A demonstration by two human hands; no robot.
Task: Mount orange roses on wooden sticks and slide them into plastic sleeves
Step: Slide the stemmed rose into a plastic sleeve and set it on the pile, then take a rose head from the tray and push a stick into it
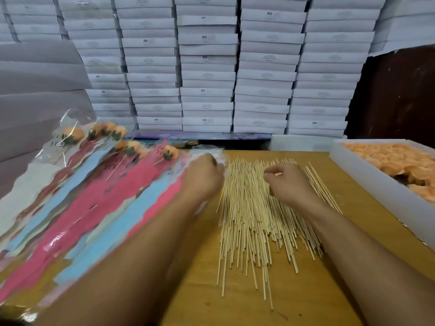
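— Wooden sticks: where do they lie, and which way do they run?

— In a loose fanned heap on the middle of the tabletop, long axes running away from the person, far tips spread a little wider to the right.

— And the hands?

— The right hand rests on the far part of the heap, fingers curled, thumb and forefinger pinching at a stick; the grip is pressed together there. The left hand is just left of the heap, curled at the edge of a clear plastic sleeve; whether its grip actually pinches the sleeve I cannot tell, the spot is blurred.

— The finished ones?

— Sleeved roses lie in a pile at the left, orange heads at the far end, sticks pointing back toward the person, on pink, blue and pale sleeves.

— Loose flowers?

— Orange roses fill a white tray at the right edge. Stacked white boxes stand behind the tabletop.
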